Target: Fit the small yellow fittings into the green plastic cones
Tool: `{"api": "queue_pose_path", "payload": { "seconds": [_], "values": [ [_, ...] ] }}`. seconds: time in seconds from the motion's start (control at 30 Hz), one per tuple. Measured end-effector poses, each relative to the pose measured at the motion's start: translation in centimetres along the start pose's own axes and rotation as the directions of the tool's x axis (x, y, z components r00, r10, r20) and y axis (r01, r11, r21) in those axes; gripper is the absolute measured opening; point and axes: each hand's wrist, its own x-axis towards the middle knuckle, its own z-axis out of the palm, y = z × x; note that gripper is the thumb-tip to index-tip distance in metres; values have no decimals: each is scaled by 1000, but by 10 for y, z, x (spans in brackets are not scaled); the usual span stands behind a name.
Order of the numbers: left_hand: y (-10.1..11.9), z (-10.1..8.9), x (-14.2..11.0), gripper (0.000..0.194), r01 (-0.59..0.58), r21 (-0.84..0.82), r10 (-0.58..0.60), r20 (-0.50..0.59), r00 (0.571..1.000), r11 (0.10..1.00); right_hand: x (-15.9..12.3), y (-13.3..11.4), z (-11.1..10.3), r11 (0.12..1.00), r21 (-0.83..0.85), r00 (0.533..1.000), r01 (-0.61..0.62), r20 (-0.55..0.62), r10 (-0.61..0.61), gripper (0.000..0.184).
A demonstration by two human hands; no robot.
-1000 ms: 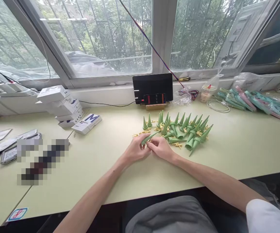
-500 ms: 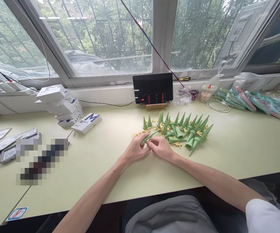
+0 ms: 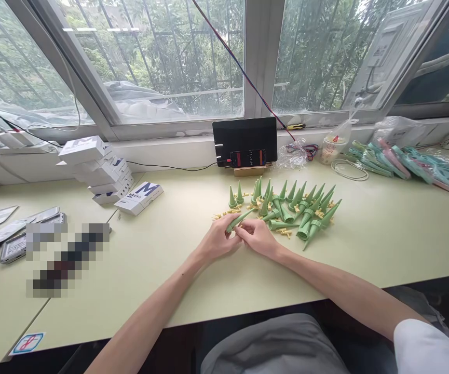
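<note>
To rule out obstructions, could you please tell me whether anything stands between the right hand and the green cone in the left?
Nothing visible does; the right hand is beside the green cone the left hand holds.

Left hand (image 3: 219, 238): we hold it in a curled grip, thumb pointing inward to its partner.
Right hand (image 3: 259, 238): we bend its fingers toward the left thumb, tips partly hidden, back facing up.
Wrists (image 3: 281, 253): we hold them nearly straight, just behind the hands.
Forearms (image 3: 150, 306): ours are bare, slanting in from either side, converging at the hands.
</note>
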Motion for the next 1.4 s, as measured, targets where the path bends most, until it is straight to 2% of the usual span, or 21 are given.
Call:
{"api": "queue_pose_path", "payload": {
  "seconds": [0.67, 1.03, 1.2, 1.4],
  "values": [
    [-1, 1, -1, 45, 11, 36, -11, 1, 1000, 999, 0, 2, 1, 998, -47, 998, 40, -43, -42, 33],
    [-2, 1, 0, 43, -29, 45, 29, 1, 1000, 999, 0, 1, 1, 998, -47, 999, 40, -34, -41, 36],
    [-1, 0, -1, 43, -10, 40, 10, 1, 1000, 999, 0, -1, 1, 999, 29, 999, 27, -23, -27, 35],
    [1, 1, -1, 44, 14, 29, -14, -10, 1000, 999, 2, -2, -1, 978, 188, 995, -85, 65, 74, 34]
  ]
}}
